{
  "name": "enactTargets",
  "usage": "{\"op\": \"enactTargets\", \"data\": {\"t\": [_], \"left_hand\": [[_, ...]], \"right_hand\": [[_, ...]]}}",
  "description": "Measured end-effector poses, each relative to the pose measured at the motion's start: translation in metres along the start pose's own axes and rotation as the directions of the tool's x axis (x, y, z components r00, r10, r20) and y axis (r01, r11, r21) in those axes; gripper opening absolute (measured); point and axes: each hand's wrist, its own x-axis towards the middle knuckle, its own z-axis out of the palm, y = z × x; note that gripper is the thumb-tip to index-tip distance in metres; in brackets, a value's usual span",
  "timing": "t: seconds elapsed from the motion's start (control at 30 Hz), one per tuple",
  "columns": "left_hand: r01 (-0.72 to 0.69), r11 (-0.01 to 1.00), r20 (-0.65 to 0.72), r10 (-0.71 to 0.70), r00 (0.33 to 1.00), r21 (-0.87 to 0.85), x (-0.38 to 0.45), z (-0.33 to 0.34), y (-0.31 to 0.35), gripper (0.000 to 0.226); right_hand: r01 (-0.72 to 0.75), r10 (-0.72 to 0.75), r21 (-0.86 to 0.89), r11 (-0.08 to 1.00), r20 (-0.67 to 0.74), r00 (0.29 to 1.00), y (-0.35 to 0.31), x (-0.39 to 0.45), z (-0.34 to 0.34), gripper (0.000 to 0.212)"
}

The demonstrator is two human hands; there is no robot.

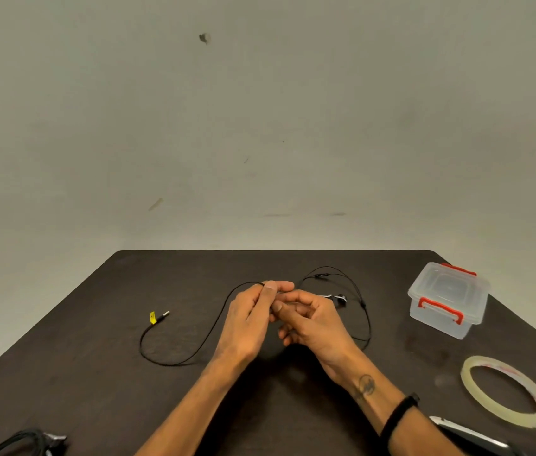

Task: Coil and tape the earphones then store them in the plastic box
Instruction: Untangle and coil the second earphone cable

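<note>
- The left hand (248,319) is raised over the middle of the table (95,324), fingers curled, thumb and forefinger pinching the black cable (219,319) of the earphones near its top bend.
- The right hand (312,320) sits just beside the left, touching it at the fingertips; its fingers are curled inward and meet the cable at the same spot, though the exact grip is hidden behind the left thumb.
- From the hands the cable drops left in a long loop across the table to the plug (164,315), which lies flat with a yellow tag (152,317) beside it.
- To the right, the cable runs in a second loop behind the right hand; the earbuds (339,297) lie on the table just past the right fingers.
- The box (446,299), clear with red latches, stands closed at the table's far right, well apart from the hands.
- The tape roll (507,390) lies flat near the right forearm.
- A dark band (398,414) circles the right wrist.
</note>
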Motion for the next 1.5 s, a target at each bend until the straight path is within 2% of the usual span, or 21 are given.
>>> {"op": "enactTargets", "data": {"t": [0.17, 0.23, 0.3, 0.43, 0.5, 0.67, 0.87, 0.97, 1.07, 1.13, 1.2, 1.23, 1.3, 1.33, 1.4, 1.43, 1.5], "left_hand": [[-0.006, 1.000, -0.026, 0.006, 1.000, 0.024, 0.003, -0.002, -0.003, 0.036], [0.027, 0.998, -0.081, -0.031, 0.996, -0.056, 0.007, -0.007, -0.001, 0.040], [0.061, 0.978, -0.192, -0.100, 0.976, -0.198, 0.014, -0.019, -0.001, 0.044], [0.040, 0.878, -0.356, -0.235, 0.905, -0.478, 0.024, -0.047, -0.001, 0.047], [0.020, 0.832, -0.421, -0.301, 0.856, -0.554, 0.026, -0.059, -0.003, 0.047], [-0.010, 0.794, -0.511, -0.382, 0.770, -0.608, 0.028, -0.076, -0.006, 0.047], [-0.058, 0.760, -0.582, -0.444, 0.681, -0.647, 0.030, -0.090, -0.002, 0.045], [-0.139, 0.709, -0.630, -0.498, 0.596, -0.691, 0.031, -0.103, -0.002, 0.039], [-0.245, 0.635, -0.646, -0.534, 0.545, -0.732, 0.031, -0.117, -0.004, 0.033], [-0.274, 0.629, -0.664, -0.542, 0.516, -0.727, 0.031, -0.122, -0.002, 0.032], [-0.232, 0.714, -0.710, -0.494, 0.502, -0.661, 0.031, -0.118, 0.001, 0.033], [-0.190, 0.797, -0.753, -0.422, 0.504, -0.574, 0.031, -0.113, 0.002, 0.035], [-0.077, 0.965, -0.829, -0.174, 0.532, -0.252, 0.026, -0.098, 0.004, 0.037], [-0.039, 0.998, -0.825, -0.019, 0.564, -0.050, 0.022, -0.090, 0.006, 0.037], [-0.055, 0.951, -0.690, 0.259, 0.676, 0.304, 0.014, -0.074, 0.010, 0.036], [-0.105, 0.878, -0.561, 0.385, 0.733, 0.467, 0.010, -0.068, 0.010, 0.033], [-0.227, 0.649, -0.233, 0.543, 0.807, 0.726, 0.005, -0.055, 0.006, 0.027]], "right_hand": [[0.047, -0.051, -0.096, 0.994, -0.039, 0.998, 0.000, 0.001, 0.000, 0.016], [0.049, -0.054, -0.068, 0.996, -0.072, 0.996, -0.001, 0.002, 0.000, 0.015], [0.048, -0.053, -0.045, 0.998, -0.105, 0.993, -0.003, 0.002, -0.001, 0.017], [0.054, -0.052, 0.009, 0.998, -0.176, 0.983, -0.004, 0.004, -0.003, 0.021], [0.066, -0.060, 0.022, 0.998, -0.205, 0.977, -0.006, 0.005, -0.005, 0.021], [0.079, -0.061, 0.064, 0.995, -0.251, 0.966, -0.005, 0.008, -0.010, 0.018], [0.105, -0.024, 0.220, 0.970, -0.343, 0.939, -0.004, 0.012, -0.019, 0.014], [0.101, 0.003, 0.265, 0.959, -0.365, 0.931, -0.004, 0.013, -0.022, 0.013], [0.093, 0.023, 0.270, 0.958, -0.398, 0.917, -0.003, 0.016, -0.025, 0.008], [0.077, 0.040, 0.258, 0.963, -0.419, 0.907, -0.001, 0.017, -0.026, 0.009], [0.047, 0.062, 0.237, 0.970, -0.434, 0.899, 0.001, 0.017, -0.025, 0.011], [0.034, 0.053, 0.183, 0.982, -0.452, 0.890, 0.002, 0.016, -0.024, 0.012], [0.015, -0.034, -0.043, 0.999, -0.490, 0.871, 0.002, 0.013, -0.021, 0.015], [0.017, -0.089, -0.153, 0.988, -0.482, 0.871, 0.000, 0.011, -0.019, 0.017], [0.040, -0.155, -0.269, 0.962, -0.422, 0.893, -0.001, 0.005, -0.013, 0.023], [0.065, -0.177, -0.285, 0.956, -0.389, 0.904, -0.002, 0.002, -0.010, 0.027], [0.133, -0.267, -0.351, 0.927, -0.367, 0.891, -0.001, -0.004, -0.006, 0.029]]}}
